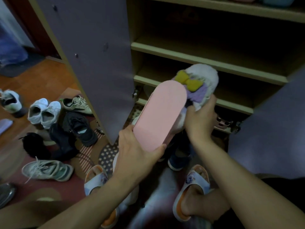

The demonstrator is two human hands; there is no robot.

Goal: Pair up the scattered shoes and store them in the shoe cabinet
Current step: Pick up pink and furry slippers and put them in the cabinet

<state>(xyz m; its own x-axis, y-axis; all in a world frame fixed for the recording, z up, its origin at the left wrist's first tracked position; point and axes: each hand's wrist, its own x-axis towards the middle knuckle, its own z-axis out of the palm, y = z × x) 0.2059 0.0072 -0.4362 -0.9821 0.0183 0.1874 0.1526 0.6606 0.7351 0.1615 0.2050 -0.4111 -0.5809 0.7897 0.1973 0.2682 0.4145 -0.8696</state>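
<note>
Your left hand [132, 149] grips the heel end of a pink-soled slipper [160, 116], thumb on one edge and fingers curled under the other, so the sole faces up toward you. Your right hand [199, 119] pinches the side of a fluffy white slipper [204, 75] with a yellow bow [188, 80] and a purple patch, holding it just beside the first one, the two touching near their toes. Both slippers hang in front of the open cabinet [208, 65], level with its lower shelves and not yet resting on any of them. The shelves you can see in the middle of the cabinet look dark; something pale sits on the top shelf, too cropped to name. The left door [92, 63] stands open beside your left arm, and the right door [270, 129] is swung out on the other side. On the floor to the left lie scattered shoes: a white pair [43, 112] side by side, a white sneaker with a dark swoosh [77, 104] near the door, dark shoes [72, 134] heaped below them, a grey-green sneaker [47, 170] nearer you, and another pale sneaker [10, 101] at the far left edge. A patterned mat [107, 154] lies under the door's edge. You wear sandals [193, 187] on both feet.
</note>
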